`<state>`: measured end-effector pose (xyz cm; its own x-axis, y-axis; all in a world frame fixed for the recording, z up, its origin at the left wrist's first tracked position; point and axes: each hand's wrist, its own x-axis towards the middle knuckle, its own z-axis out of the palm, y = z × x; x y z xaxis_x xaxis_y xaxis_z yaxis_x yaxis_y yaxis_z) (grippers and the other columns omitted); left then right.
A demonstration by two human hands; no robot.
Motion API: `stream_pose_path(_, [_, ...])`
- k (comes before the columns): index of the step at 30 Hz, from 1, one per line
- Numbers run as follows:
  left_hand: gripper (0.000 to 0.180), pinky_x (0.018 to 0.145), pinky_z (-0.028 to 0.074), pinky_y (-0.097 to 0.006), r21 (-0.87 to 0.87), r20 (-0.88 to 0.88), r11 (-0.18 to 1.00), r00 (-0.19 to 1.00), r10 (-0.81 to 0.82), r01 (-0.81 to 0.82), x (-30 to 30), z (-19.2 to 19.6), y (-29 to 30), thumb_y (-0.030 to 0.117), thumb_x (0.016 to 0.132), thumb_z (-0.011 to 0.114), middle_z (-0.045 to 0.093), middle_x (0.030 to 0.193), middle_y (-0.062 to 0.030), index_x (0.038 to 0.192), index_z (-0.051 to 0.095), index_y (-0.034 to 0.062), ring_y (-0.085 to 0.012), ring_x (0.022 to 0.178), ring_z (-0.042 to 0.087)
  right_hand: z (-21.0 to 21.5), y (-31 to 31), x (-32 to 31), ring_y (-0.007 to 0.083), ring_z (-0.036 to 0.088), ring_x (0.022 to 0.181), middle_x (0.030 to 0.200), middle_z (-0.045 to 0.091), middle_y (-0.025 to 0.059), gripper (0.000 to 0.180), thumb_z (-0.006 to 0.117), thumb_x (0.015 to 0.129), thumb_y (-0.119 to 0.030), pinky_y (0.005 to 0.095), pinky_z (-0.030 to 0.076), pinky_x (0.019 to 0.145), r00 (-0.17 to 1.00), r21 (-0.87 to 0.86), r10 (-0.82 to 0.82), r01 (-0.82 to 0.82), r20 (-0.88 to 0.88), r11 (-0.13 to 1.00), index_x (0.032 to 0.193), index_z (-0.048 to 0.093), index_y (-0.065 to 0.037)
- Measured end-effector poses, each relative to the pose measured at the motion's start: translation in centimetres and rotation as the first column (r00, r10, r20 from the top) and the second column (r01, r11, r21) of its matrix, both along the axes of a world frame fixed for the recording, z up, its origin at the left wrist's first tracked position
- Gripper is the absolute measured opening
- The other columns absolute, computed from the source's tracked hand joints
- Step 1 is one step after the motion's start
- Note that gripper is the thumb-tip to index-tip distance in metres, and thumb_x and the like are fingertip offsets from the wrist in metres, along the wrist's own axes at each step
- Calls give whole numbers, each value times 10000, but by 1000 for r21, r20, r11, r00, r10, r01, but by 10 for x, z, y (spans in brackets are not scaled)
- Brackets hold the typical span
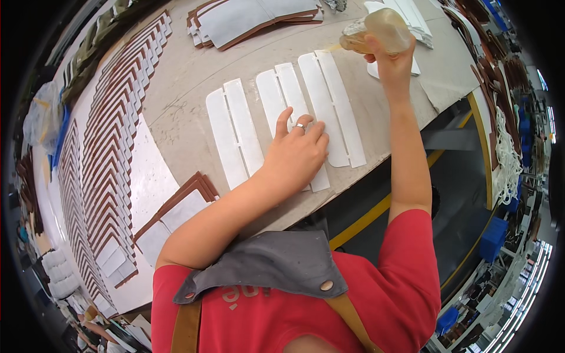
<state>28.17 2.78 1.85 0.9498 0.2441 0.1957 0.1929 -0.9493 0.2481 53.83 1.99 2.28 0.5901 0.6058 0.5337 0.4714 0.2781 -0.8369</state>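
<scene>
Three pairs of long white strips lie side by side on the grey worktable [176, 100]. My left hand [297, 150], a ring on one finger, presses flat on the middle pair of white strips [281, 97], fingers spread. My right hand [391, 56] is raised over the far right of the table and grips a translucent yellowish squeeze bottle [376, 29], tipped with its nozzle toward the top of the right pair of white strips [332, 106]. The left pair of white strips [234, 132] lies untouched beside my left hand.
Long overlapping rows of brown-edged white pieces [112, 147] fill the table's left side. A stack of larger brown-backed sheets [253, 20] lies at the far edge, another small pile [176, 215] near my left elbow. Below the table's right edge is dark floor with a yellow line [376, 212].
</scene>
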Motion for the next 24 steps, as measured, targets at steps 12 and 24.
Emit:
stream_pose_path(12, [236,1049,165,-507,20,-10,1000,1000,3,-3,1,-1,-1,194,781,627,555,1144,-29,975,588,64,-225,1131,477,15,-28,-5,80,501,480,832,554,72,515,740,773,-234,201,424,419,991,-63,-39,31,-130,997,1072,384,-14])
stream_pose_path(24, [255,1052,172,-509,58,-17,998,1000,7,-6,1,3,-5,195,792,617,577,1140,-49,1001,597,51,-228,1141,479,14,-100,-24,60,469,468,795,554,42,427,720,789,-242,179,392,401,970,-122,-72,44,-231,992,1052,452,-38])
